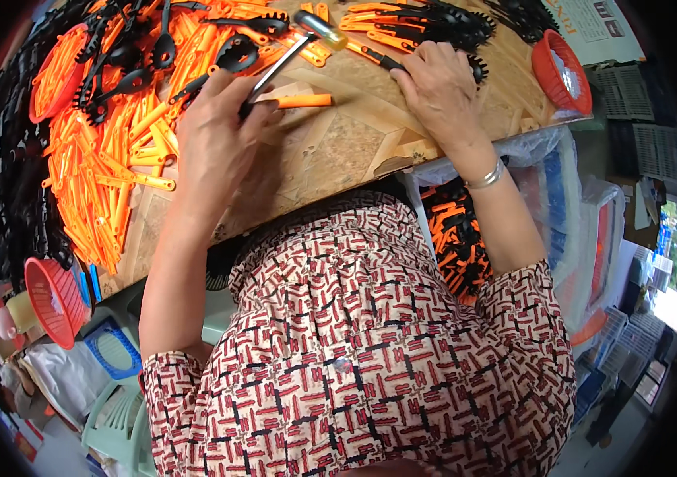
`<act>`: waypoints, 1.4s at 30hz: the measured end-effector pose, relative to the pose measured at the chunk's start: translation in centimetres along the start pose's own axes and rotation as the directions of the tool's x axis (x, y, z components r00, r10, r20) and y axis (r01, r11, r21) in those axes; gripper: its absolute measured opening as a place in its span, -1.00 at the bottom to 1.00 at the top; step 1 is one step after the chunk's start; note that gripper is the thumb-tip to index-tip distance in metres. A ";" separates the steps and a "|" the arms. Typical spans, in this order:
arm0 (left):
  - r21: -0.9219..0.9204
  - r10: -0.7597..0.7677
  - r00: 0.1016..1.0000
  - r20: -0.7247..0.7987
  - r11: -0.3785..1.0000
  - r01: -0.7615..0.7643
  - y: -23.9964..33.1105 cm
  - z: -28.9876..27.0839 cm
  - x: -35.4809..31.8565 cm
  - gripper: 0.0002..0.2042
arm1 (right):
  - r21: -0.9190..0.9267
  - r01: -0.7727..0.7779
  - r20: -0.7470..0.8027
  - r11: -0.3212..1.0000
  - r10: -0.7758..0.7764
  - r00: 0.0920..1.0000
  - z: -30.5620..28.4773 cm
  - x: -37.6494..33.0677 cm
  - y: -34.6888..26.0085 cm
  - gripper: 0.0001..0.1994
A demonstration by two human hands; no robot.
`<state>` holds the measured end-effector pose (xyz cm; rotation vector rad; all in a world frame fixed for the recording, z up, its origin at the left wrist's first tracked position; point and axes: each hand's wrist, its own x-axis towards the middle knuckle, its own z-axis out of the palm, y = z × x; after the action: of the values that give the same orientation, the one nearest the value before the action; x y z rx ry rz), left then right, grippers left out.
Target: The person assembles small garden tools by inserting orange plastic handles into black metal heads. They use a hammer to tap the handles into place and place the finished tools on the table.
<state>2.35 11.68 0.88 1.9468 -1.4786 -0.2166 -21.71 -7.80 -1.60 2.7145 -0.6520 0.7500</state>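
My left hand [223, 119] is closed around the dark grip of a mallet [287, 62]. Its metal shaft slants up to a head with a dark end and a clear yellowish end. An orange handle [304, 101] juts out beside my left fingers; I cannot tell whether they hold it too. My right hand [438, 91] grips a black spaghetti server [477, 68] whose toothed head shows past the knuckles. Its black neck runs left from my fingers into an orange handle [364, 52], near the mallet head. My right palm hides the middle of the server.
Loose orange handles [100, 183] heap on the wooden table [330, 151] at left, with black spoons [163, 49] among them. Finished-looking black-and-orange utensils [426, 24] lie at the back. Red baskets [562, 75] stand at the table's sides. More utensils fill a bag-lined container [457, 238] below the front edge.
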 end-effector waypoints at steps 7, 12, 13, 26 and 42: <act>0.207 0.092 0.991 0.094 0.972 -0.110 0.7 2.6 0.9 -0.81 | 0.406 -0.364 0.278 0.838 0.266 0.923 -6.1 -4.3 -3.5 -0.83; 0.198 0.066 0.989 0.131 0.976 -0.091 0.5 2.3 1.0 -0.81 | 0.440 -0.857 0.892 -0.269 0.239 0.383 -7.8 -9.4 -5.6 -0.85; 0.163 0.011 0.989 0.150 0.986 -0.036 0.8 2.1 1.0 -0.82 | 0.405 -0.883 0.905 -0.238 0.241 0.351 -8.0 -9.2 -6.2 -0.85; -0.310 0.233 0.760 0.607 0.950 -0.043 5.4 2.9 3.2 -0.76 | 0.430 -0.871 0.898 -0.239 0.208 0.387 -7.2 -9.1 -7.3 -0.77; -0.244 0.437 0.778 0.451 0.899 -0.363 5.5 5.6 2.7 -0.78 | 0.383 -0.866 0.924 -0.322 0.128 0.361 -6.1 -8.9 -7.1 -0.69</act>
<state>-3.90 6.23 0.66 1.4649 -2.1111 -0.6511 -27.67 3.66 -2.13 3.6343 -3.0645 0.5125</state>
